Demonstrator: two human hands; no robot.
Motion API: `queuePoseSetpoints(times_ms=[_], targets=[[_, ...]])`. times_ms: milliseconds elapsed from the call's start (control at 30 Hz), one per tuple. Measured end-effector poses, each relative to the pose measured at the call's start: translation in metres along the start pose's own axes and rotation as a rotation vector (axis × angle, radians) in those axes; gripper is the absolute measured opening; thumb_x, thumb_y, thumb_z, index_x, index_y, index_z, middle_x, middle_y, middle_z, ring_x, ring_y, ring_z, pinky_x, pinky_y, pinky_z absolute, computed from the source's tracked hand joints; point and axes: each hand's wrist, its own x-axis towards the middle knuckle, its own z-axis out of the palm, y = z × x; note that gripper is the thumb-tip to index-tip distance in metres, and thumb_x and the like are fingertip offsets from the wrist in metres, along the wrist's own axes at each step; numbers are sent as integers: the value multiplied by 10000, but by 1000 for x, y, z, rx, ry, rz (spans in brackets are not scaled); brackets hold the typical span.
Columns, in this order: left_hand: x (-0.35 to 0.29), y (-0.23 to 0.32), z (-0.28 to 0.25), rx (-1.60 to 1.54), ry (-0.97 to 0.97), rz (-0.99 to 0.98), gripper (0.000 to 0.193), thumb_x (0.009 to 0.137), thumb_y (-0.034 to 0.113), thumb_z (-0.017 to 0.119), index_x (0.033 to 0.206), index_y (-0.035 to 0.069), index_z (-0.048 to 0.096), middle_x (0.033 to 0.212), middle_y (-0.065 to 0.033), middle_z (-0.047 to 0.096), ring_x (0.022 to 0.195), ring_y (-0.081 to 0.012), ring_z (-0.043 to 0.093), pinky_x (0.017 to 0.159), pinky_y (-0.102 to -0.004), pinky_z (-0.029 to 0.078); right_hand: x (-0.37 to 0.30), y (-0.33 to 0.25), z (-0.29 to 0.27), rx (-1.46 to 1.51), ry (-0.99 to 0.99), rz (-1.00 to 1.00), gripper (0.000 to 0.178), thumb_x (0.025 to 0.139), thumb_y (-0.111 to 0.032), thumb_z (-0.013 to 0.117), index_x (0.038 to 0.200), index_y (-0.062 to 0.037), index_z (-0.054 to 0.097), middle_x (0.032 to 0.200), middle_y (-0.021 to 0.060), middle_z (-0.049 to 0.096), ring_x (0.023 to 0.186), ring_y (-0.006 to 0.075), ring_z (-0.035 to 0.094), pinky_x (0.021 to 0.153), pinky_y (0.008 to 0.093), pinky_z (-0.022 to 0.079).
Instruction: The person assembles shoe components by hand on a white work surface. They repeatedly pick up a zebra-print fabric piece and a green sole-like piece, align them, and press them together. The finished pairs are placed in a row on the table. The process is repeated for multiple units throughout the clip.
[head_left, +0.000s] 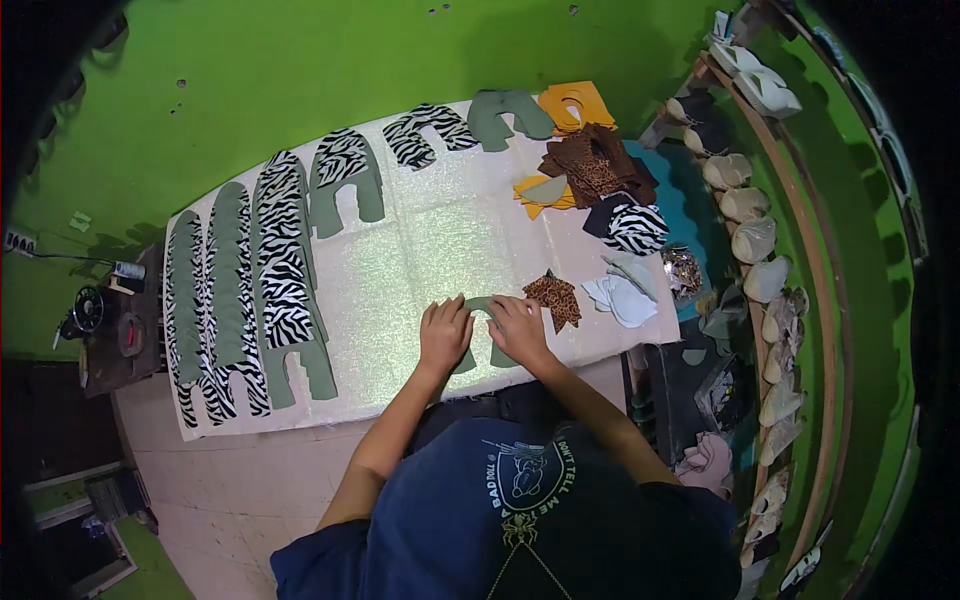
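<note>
A green U-shaped cut piece (481,304) lies near the front edge of the table, its curved end pointing away from me. My left hand (446,332) is closed on the left side of its curve, fingertips pressed together at the edge. On the opposite side, my right hand (518,328) grips the curve in the same way. The two legs of the piece show partly below my hands. Just right of my right hand is a small stack of leopard-print pieces (551,299).
Overlapping rows of green and zebra-print U-shaped pieces (283,240) cover the table's left side. Brown leopard (590,165), orange (577,103), zebra (634,229) and white pieces (622,298) lie along the right. A wooden rack (790,210) with shoe parts (752,240) stands farther right.
</note>
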Motion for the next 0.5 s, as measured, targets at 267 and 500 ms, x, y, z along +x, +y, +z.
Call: queuePoseSetpoints(times_ms=[267, 500], targets=[[-2, -8, 0, 54, -16, 37, 210, 769, 119, 613, 973, 70, 605, 1112, -76, 582, 1022, -241, 557, 932, -425, 357, -3, 0, -2, 2, -14, -16, 282, 742, -141, 598, 1019, -84, 596, 1051, 51, 584, 1013, 173, 525, 871, 366, 336], [-8, -5, -6, 30, -16, 31, 236, 766, 104, 607, 999, 64, 599, 1131, -79, 575, 1056, -249, 544, 947, -421, 345, -8, -3, -2, 18, -50, -3, 291, 776, -176, 587, 1052, -85, 593, 1109, 59, 560, 1070, 173, 490, 900, 386, 320]])
